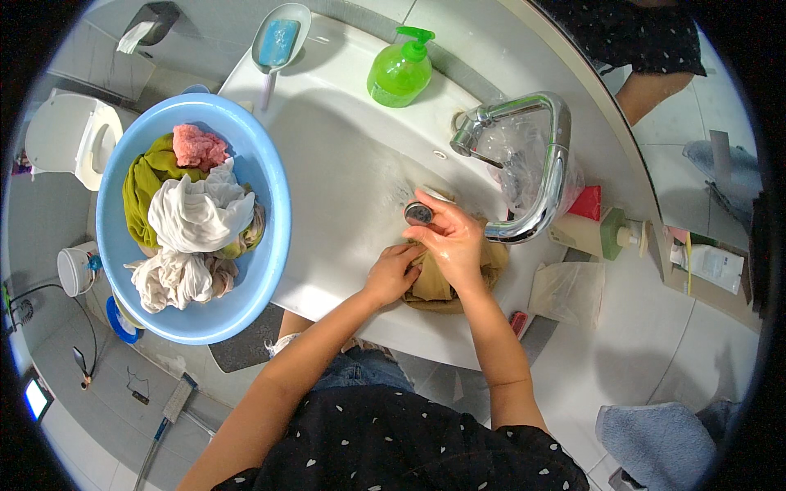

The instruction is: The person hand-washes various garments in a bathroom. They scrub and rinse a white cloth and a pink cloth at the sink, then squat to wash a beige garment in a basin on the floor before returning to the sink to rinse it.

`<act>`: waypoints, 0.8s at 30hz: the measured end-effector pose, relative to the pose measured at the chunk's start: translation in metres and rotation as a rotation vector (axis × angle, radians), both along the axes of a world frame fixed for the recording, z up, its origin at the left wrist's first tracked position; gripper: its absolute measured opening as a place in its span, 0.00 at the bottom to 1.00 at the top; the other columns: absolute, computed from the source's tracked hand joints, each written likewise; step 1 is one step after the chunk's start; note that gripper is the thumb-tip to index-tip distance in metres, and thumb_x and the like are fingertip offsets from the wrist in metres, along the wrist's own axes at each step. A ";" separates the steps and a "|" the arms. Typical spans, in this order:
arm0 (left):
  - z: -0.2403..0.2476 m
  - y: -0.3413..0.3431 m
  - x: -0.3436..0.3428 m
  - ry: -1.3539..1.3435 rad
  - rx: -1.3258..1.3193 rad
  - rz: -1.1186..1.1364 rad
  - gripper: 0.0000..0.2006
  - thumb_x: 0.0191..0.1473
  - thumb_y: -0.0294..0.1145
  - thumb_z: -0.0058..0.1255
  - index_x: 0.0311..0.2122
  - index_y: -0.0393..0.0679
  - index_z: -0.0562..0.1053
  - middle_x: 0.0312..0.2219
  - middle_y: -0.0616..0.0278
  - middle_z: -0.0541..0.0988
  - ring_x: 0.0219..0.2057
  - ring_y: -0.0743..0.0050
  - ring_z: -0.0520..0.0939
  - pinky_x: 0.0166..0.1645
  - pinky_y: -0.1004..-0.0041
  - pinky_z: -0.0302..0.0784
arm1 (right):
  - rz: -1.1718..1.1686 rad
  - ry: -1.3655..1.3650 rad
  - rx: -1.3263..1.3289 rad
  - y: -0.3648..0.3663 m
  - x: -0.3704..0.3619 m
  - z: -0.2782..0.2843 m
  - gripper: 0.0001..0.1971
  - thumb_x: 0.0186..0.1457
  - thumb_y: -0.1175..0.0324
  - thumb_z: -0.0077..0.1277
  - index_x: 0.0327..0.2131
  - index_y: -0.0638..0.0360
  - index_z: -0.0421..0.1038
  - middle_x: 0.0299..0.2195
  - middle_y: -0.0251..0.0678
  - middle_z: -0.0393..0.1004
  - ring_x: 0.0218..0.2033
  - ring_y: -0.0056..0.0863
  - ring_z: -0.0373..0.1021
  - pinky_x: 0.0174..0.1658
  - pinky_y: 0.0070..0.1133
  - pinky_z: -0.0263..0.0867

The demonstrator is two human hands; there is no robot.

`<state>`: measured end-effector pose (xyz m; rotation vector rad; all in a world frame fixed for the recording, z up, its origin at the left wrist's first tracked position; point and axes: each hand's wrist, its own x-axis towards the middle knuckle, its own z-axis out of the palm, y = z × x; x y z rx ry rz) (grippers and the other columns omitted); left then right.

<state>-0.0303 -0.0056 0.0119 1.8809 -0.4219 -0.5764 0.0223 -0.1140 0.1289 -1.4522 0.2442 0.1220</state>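
My right hand [446, 237] is over the right part of the white sink [323, 188]. Its thumb and fingers pinch a small round dark piece with a shiny rim [418, 213], which looks like a drain stopper. Part of a white rounded thing shows behind the fingers; I cannot make it out. Below lies a bunched khaki cloth [434, 288], wet-looking and partly covered by my right wrist. My left hand [393, 274] rests at the cloth's left edge, fingers stretched forward and touching it. The chrome faucet [548, 172] arches just right of my right hand.
A light blue basin [280, 245] on the left holds white, olive and pink cloths. Along the back rim stand a green pump bottle [399, 72] and a dish with blue soap [278, 42]. A clear plastic bag [524, 155] sits behind the faucet. A red brush [517, 322] lies on the near right edge.
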 end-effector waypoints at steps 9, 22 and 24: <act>0.000 0.002 0.001 0.009 -0.009 -0.012 0.18 0.46 0.29 0.48 0.46 0.44 0.68 0.41 0.51 0.71 0.45 0.47 0.69 0.50 0.59 0.64 | -0.003 -0.069 -0.175 -0.002 -0.003 -0.006 0.21 0.41 0.84 0.58 0.42 0.69 0.67 0.28 0.37 0.75 0.27 0.20 0.72 0.32 0.17 0.70; 0.005 0.002 0.002 0.030 0.055 -0.026 0.22 0.49 0.31 0.47 0.52 0.51 0.66 0.46 0.55 0.71 0.48 0.51 0.68 0.53 0.64 0.63 | -0.033 -0.137 -0.279 -0.016 -0.002 -0.024 0.15 0.46 0.80 0.55 0.40 0.65 0.68 0.32 0.34 0.74 0.32 0.17 0.69 0.37 0.14 0.65; 0.006 0.002 0.003 0.039 0.045 -0.021 0.21 0.48 0.31 0.48 0.51 0.49 0.66 0.45 0.53 0.71 0.48 0.50 0.68 0.53 0.63 0.63 | -0.050 -0.137 -0.174 -0.015 -0.003 -0.027 0.13 0.49 0.79 0.53 0.40 0.65 0.67 0.34 0.35 0.73 0.34 0.18 0.69 0.39 0.15 0.65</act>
